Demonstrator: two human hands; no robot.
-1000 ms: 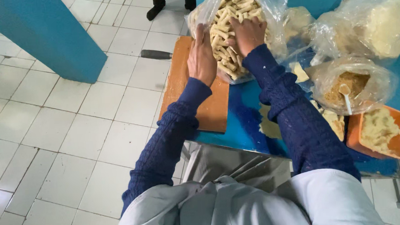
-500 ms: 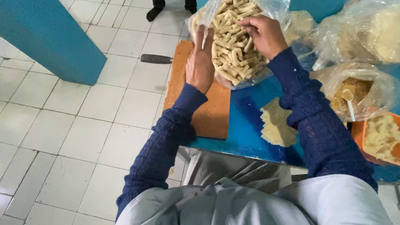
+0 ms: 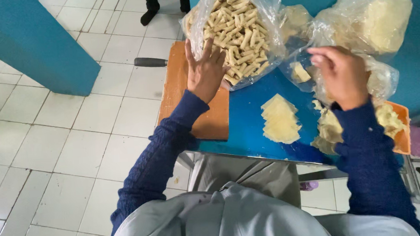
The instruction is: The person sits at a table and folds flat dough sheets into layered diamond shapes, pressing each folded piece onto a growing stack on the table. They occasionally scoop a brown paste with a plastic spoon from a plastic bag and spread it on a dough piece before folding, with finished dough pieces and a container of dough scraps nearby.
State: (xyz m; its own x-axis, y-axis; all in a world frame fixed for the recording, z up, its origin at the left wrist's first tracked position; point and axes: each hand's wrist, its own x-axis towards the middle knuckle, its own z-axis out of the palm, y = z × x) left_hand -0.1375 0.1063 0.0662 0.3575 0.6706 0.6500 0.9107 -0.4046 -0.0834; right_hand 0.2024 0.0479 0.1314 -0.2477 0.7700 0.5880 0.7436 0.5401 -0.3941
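Observation:
A clear plastic bag of pale rolled sticks point(image 3: 236, 25) lies on the far end of a wooden cutting board point(image 3: 210, 120) and the blue table point(image 3: 248, 125). My left hand point(image 3: 206, 71) rests flat against the bag's near left side, fingers spread, holding nothing. My right hand point(image 3: 342, 75) hovers with loosely bent fingers over crumpled clear bags point(image 3: 380, 80) to the right; whether it pinches anything is hidden. A stack of pale square wrappers point(image 3: 279, 119) lies on the table between my arms.
A black knife handle point(image 3: 149, 62) sticks out past the board's left edge. A big bag of pale sheets point(image 3: 382, 18) sits at the far right, an orange tray point(image 3: 402, 134) of filling below it. Another person's feet point(image 3: 151, 11) stand on the tiled floor.
My right hand has left the bag of rolled sticks and swung right, over the crumpled bags. My left hand stays against the bag with its fingers now spread.

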